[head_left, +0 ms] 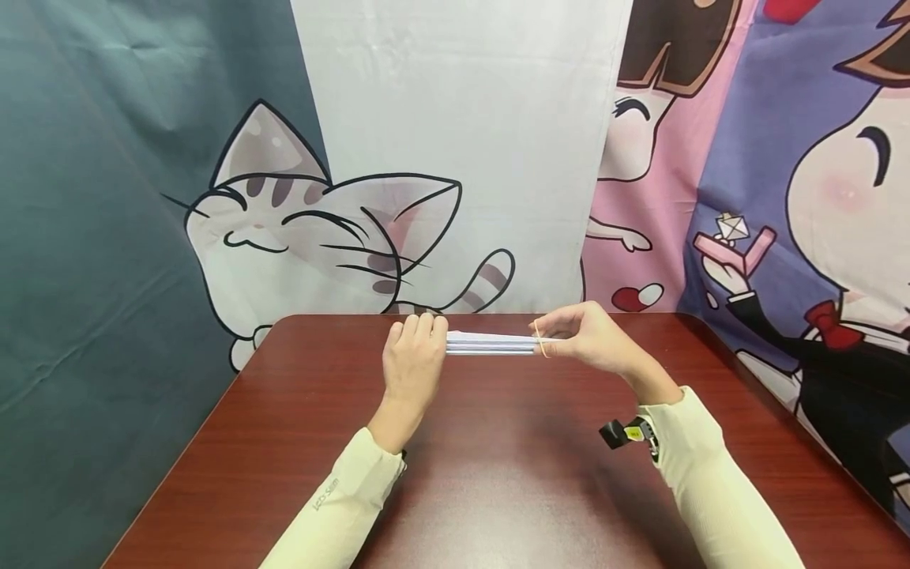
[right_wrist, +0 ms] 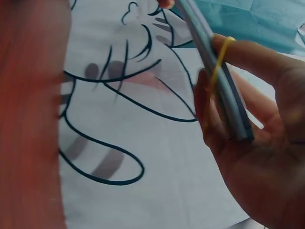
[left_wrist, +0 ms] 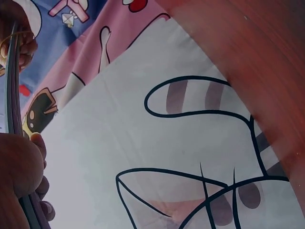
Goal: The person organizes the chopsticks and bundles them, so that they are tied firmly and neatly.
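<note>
**Two hands are holding a flat, layered bundle of white and pale-blue strips (head_left: 490, 343) in the air**

I am watching the bundle stretching left to right, nearly level, above the far part of a glossy reddish-brown surface (head_left: 462, 458). The person's bare left hand (head_left: 415, 356) is gripping its left end, fingers curling closely around it. At the right end, the bare right hand (head_left: 586, 340) is holding a thin yellow elastic band (head_left: 542, 340) with thumb and fingers, which are standing moderately apart with the bundle's end lying between them. Through the right wrist camera I am seeing the band crossing the bundle near that end, but I am not managing to tell whether it is passing all the way around.

Pale cream sleeves (head_left: 711, 474) are covering both forearms, and a small black device (head_left: 633, 433) is sitting at the right cuff. Beyond the surface, a printed cloth backdrop (head_left: 462, 95) is hanging, showing a striped cartoon cat on the left and cartoon figures on the right.
</note>
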Motion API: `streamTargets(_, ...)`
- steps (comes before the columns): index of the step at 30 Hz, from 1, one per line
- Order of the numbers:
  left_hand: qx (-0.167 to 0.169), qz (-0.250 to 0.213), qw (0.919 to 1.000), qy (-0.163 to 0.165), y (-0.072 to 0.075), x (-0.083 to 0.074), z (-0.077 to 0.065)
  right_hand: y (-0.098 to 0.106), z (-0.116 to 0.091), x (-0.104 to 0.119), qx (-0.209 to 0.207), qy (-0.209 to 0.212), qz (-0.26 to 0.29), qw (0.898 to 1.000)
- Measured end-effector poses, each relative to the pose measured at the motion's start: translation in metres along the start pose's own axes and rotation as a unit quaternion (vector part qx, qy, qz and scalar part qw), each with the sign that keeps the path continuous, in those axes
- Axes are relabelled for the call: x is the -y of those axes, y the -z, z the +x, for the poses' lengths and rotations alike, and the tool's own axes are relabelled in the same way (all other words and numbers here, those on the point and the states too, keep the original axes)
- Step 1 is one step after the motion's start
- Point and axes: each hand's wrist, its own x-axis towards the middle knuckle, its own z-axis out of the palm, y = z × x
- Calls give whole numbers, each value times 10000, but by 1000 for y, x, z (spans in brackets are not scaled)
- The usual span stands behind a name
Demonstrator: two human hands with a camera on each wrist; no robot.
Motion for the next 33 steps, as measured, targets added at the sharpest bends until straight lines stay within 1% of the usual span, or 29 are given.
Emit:
streamTargets(3,-12,18,10000,-18,-1,-1,0,1,2,7,202,-48,-268,9994)
streamTargets(8,124,85,9999,12,0,-3,0,-1,6,15,396,-5,-699,9968)
streamTargets(11,193,51,9998,61,0,-4,0,-7,9,18,352,146,-958,9947)
streamTargets(13,179,31,9998,85,0,-6,1,-12,11,20,269,336,-1058,9935)
streamTargets(15,137,46,9999,77,1,-7,1,-18,13,21,188,611,-970,9932)
streamTargets(18,81,114,9999,38,1,-11,2,-26,13,21,109,1056,-605,9925)
streamTargets(21,121,166,9998,44,1,-13,2,-32,11,20,-50,1379,-254,9901)
streamTargets(27,287,210,9992,160,-1,-11,-3,-37,4,14,-575,1761,-59,9827)
streamTargets(33,330,222,9986,335,-4,-6,-5,-40,-5,11,-852,2068,660,9724)
